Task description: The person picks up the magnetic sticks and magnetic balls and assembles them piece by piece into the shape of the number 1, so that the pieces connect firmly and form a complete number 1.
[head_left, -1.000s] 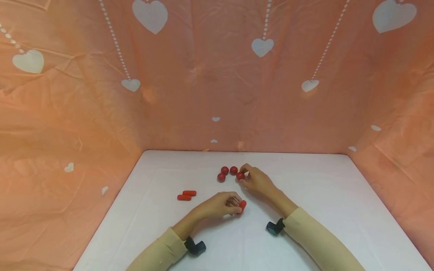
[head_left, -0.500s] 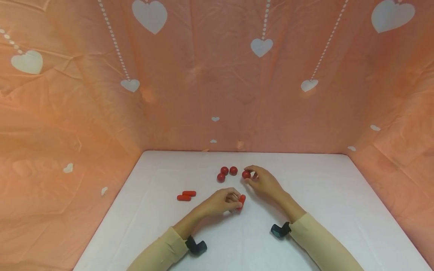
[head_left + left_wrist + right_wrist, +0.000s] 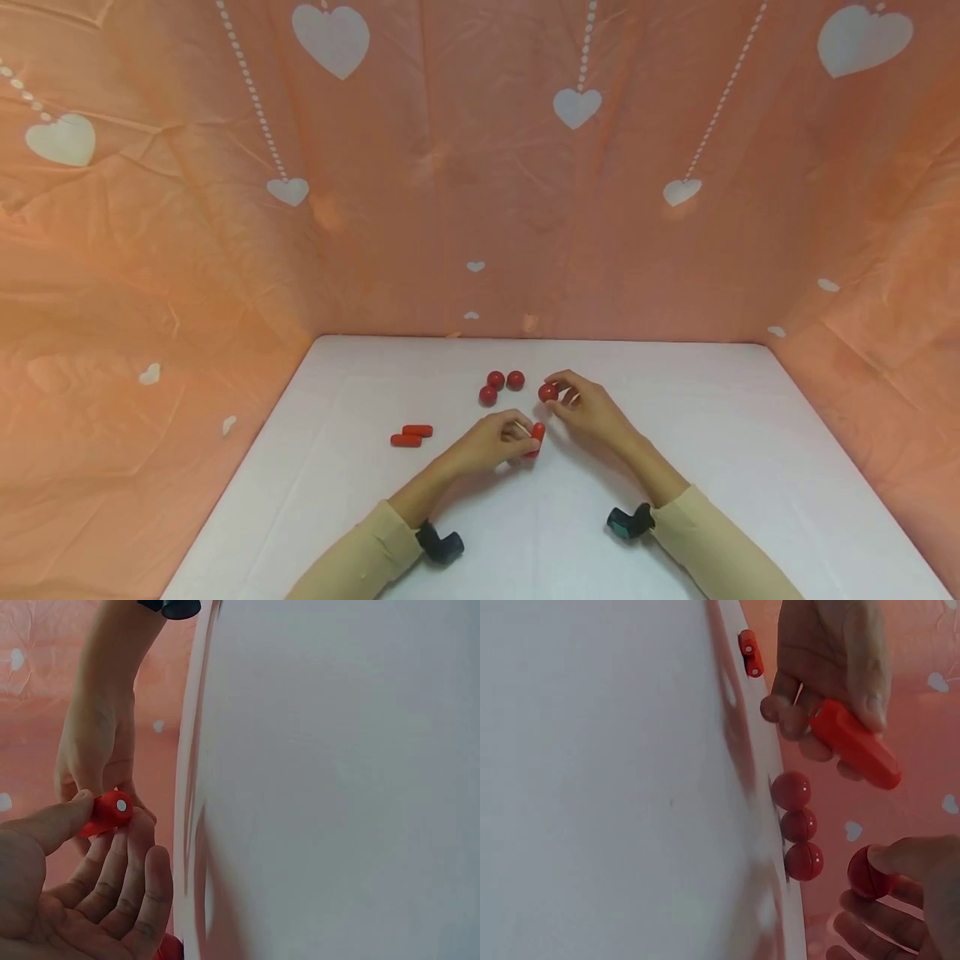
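My left hand (image 3: 491, 443) pinches a short red rod (image 3: 538, 433) between thumb and fingertips, tilted and raised off the table. A small pale round spot shows on the rod's end in the left wrist view. Just beyond it, my right hand (image 3: 596, 417) holds a glossy red ball (image 3: 548, 392) between thumb and fingers. In the right wrist view, a seam line runs around this ball (image 3: 868, 871), which is apart from the rod (image 3: 855, 742). Three more red balls (image 3: 496, 380) sit close together on the table, left of the right hand.
Two more red rods (image 3: 406, 440) lie side by side on the white table (image 3: 337, 508), left of the left hand. An orange sheet with white hearts (image 3: 450, 208) rises behind the table and at both sides. Each wrist wears a dark camera (image 3: 441, 546).
My right hand has drawn its ball rightward, away from the other three. My left hand has moved slightly away from me, bringing the rod nearer to that ball and more upright.
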Tool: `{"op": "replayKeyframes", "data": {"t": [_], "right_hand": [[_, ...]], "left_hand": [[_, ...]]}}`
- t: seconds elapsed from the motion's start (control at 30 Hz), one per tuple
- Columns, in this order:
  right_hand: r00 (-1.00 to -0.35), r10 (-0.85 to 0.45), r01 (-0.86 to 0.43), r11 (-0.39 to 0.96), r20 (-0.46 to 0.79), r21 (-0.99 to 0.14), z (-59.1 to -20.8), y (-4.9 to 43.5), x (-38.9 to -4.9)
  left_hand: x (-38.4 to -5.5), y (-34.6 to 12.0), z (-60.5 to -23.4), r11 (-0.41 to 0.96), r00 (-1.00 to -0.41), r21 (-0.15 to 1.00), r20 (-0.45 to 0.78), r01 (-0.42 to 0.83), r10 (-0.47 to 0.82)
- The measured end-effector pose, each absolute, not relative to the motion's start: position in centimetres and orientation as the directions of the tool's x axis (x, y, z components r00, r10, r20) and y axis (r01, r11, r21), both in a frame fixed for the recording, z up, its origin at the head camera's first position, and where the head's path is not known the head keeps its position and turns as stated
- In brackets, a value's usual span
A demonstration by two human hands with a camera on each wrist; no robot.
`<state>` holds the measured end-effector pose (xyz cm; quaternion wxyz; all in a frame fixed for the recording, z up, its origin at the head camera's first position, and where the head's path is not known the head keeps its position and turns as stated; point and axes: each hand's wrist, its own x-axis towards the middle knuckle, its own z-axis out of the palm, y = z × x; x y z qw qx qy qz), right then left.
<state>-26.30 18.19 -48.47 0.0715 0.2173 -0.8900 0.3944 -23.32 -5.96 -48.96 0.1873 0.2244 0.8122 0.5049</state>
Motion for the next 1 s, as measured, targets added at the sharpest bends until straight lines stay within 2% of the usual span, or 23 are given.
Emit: {"op": "replayKeyframes", "data": {"t": [0.23, 0.8, 1.0], "right_hand": [[-0.886, -0.333, -0.459, 0.523, 0.323, -0.718, -48.2, 18.2, -25.8], [-0.928, -0.302, -0.347, 0.492, 0.217, -0.799, -48.1, 18.3, -24.2], [-0.924, -0.314, -0.349, 0.458, 0.219, -0.818, -48.2, 18.2, -24.1]], "left_hand": [[-23.3, -5.4, -49.1, 0.379, -0.840, 0.913, -0.084, 0.151, 0.537], [-23.1, -5.1, -49.1, 0.401, -0.847, 0.904, -0.094, 0.147, 0.523], [-23.2, -5.1, -49.2, 0.399, -0.847, 0.903, -0.082, 0.160, 0.526]]}}
